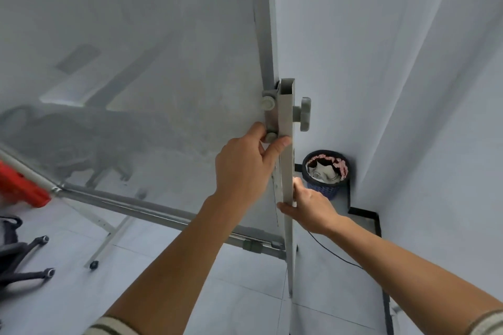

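A large whiteboard (163,62) stands on a grey metal stand; its right upright post (287,171) runs down the middle of the view. My left hand (245,168) pinches a small grey knob (271,137) on the bracket at the board's right edge, thumb lying against the post. A second small knob (268,103) sits above it, and a larger lobed knob (304,114) sticks out on the post's right side. My right hand (310,209) grips the post lower down from the right, fingers curled behind it.
A dark mesh waste bin (328,174) with crumpled paper stands in the wall corner behind the post. A black cable (334,254) trails over the tiled floor. A red object (21,185) rests at the tray's left end, with an office chair base (24,261) below it.
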`<state>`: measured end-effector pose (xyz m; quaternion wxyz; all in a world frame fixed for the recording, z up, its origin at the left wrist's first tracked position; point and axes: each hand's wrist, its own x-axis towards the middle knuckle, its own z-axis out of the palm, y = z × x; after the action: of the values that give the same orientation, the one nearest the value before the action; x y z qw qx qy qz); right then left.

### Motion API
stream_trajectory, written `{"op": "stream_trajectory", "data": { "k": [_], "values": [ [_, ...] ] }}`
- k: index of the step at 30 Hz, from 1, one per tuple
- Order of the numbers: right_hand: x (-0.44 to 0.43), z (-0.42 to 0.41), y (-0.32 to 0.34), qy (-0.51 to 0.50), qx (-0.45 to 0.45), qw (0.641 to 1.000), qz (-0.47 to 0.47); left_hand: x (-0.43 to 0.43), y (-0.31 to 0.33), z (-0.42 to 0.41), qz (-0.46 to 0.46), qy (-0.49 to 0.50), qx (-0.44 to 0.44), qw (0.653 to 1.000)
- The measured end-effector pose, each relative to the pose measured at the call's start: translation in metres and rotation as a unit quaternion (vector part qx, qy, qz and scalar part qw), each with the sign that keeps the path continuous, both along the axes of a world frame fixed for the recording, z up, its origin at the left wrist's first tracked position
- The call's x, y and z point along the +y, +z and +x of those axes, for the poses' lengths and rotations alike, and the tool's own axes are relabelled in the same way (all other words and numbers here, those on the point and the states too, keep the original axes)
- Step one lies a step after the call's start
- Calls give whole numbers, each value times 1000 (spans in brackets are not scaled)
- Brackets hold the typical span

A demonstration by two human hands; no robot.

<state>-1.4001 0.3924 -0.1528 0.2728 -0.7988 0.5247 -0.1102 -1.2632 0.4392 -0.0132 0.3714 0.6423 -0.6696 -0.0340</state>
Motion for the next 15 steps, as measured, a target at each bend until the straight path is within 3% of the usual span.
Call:
{"op": "stream_trajectory", "data": {
  "k": [15],
  "values": [
    [180, -35, -3, -31, -22, 999, -13, 165, -5, -35, -4, -38, 24, 999]
  ]
}}
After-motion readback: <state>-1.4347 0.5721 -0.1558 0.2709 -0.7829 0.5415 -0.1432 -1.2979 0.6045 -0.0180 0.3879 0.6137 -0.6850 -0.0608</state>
